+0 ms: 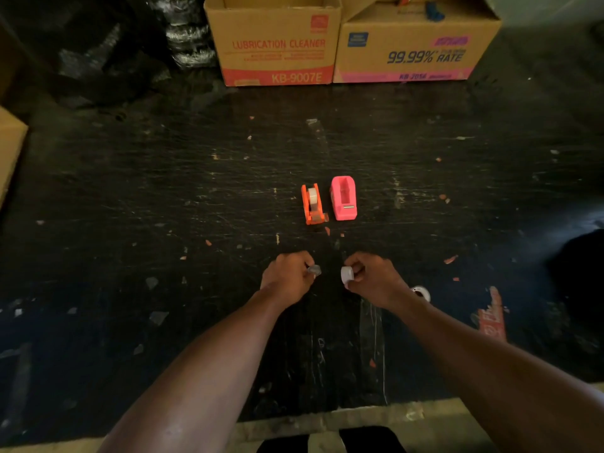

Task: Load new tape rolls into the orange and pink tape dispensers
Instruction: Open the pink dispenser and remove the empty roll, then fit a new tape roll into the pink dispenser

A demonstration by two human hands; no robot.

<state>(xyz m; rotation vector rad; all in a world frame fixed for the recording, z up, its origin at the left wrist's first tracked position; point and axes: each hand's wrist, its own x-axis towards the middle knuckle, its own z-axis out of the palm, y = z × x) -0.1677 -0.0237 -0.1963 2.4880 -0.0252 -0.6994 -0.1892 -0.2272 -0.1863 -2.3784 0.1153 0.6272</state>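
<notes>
Head view: right hand (372,277) fingers pinch round white tape roll (347,274); left hand (287,276) grips clear scrap (314,270).

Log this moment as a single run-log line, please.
orange dispenser: roll loaded | pink dispenser: empty | right hand: holds white tape roll | left hand: pinches small clear piece

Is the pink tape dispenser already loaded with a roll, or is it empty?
Empty. The pink tape dispenser shows an open, bare cavity, while the orange dispenser beside it holds a roll. The right hand holds a white roll.
</notes>
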